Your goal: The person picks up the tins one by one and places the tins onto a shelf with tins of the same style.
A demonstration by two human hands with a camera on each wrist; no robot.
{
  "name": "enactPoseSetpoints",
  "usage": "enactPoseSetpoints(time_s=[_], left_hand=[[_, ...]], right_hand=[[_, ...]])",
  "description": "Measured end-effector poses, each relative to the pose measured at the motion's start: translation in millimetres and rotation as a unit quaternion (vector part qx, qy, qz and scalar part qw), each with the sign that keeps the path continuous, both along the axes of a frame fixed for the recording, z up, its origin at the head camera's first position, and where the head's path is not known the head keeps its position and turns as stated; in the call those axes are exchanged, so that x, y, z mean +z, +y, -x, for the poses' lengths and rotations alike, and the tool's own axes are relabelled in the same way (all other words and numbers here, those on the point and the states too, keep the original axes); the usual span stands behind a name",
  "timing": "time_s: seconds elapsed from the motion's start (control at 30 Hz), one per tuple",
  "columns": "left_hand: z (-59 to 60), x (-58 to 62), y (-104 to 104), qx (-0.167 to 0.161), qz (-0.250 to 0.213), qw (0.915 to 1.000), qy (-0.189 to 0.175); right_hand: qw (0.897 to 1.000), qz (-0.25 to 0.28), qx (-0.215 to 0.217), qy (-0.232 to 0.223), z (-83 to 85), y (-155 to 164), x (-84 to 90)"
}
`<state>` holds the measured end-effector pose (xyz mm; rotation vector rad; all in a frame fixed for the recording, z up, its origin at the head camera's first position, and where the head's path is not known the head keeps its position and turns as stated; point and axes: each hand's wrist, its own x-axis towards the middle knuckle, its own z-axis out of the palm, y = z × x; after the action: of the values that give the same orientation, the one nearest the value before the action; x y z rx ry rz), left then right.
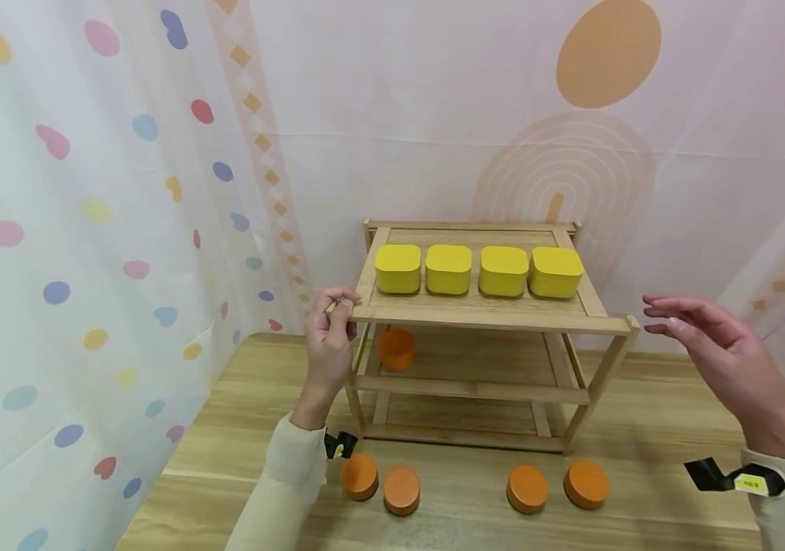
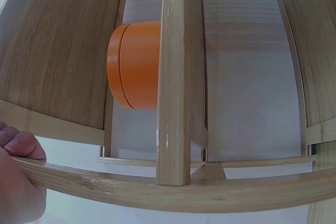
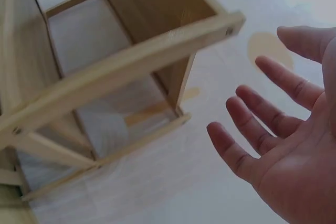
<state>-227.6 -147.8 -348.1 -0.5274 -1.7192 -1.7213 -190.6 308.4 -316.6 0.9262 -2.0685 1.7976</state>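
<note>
A wooden rack with three tiers stands on the table. At its upper front left corner my left hand grips the frame, and the left wrist view shows fingers curled over the wooden bar. To the right of the rack, apart from it, my right hand hovers with nothing in it; its fingers are spread and slightly bent. Several yellow rounded-square boxes line the top tier. On the middle tier, at the left, sits an orange round box, partly behind a bar in the left wrist view.
Several orange round boxes lie on the table in front of the rack: a pair at the left and a pair at the right. Patterned curtains hang close behind the rack and along the left side.
</note>
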Motion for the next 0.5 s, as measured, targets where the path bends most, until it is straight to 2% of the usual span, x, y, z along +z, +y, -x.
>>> enactPoseSetpoints(time_s=[0.27,0.5], left_hand=[[-0.2,0.3,1.1,-0.005,-0.004,1.0000,-0.005],[0.2,1.8,2.3,-0.006,-0.008,1.0000,0.000]], right_hand=[[0.999,0.006,0.039,-0.003,-0.6,12.6,-24.0],[0.999,-0.027,0.026,-0.029,-7.4,18.9,-38.9]])
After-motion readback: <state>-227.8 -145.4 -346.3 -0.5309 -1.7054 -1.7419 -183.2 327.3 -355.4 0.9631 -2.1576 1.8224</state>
